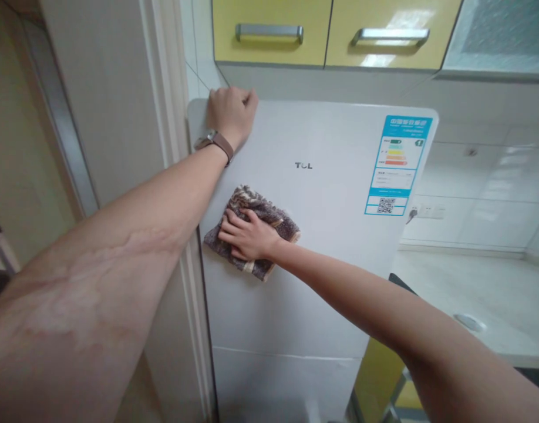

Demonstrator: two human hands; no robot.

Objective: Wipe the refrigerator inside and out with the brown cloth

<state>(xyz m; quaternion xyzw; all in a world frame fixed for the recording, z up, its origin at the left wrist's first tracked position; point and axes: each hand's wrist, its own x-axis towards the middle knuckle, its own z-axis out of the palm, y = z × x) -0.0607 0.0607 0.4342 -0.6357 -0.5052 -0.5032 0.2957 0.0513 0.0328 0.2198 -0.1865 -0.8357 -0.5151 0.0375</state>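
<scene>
A white refrigerator (pixel 335 235) with TCL lettering fills the middle of the view. Its upper door has a folded, grey-brown patterned cloth (pixel 285 226) against it, left of and below the lettering. My right hand (pixel 249 235) holds the cloth to the door, palm down, with its fingers a little apart and bent over the fabric. At the refrigerator's top left corner, my left hand (pixel 232 114) is closed, resting at the upper edge. Its fingertips are hidden, so I cannot tell what they grip. A watch with a brown strap (pixel 222 145) is on the left wrist.
Yellow wall cabinets (pixel 269 47) with metal handles hang just above the refrigerator. A door frame (pixel 164 88) stands close on the left. To the right are a pale countertop (pixel 450 282) and a wall socket (pixel 432 211). An energy label (pixel 397 164) is on the door.
</scene>
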